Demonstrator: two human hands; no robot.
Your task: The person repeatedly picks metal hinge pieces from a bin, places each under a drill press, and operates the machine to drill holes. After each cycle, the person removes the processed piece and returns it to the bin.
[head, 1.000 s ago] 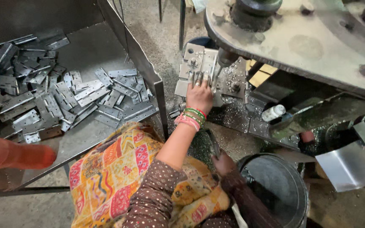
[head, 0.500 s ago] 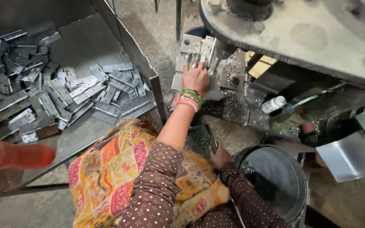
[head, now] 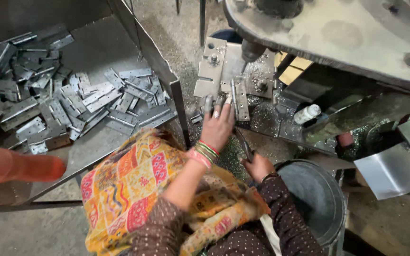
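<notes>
Left hand (head: 219,127) flat, fingers spread on upright hinge plate (head: 239,99), long axis running away; right hand (head: 258,166) nearer, clasping rod (head: 244,144).

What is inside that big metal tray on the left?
The metal tray holds a loose heap of flat grey hinges, piled mostly toward its left and middle. The tray floor shows bare at the top right. What lies beneath the heap is covered.
</notes>
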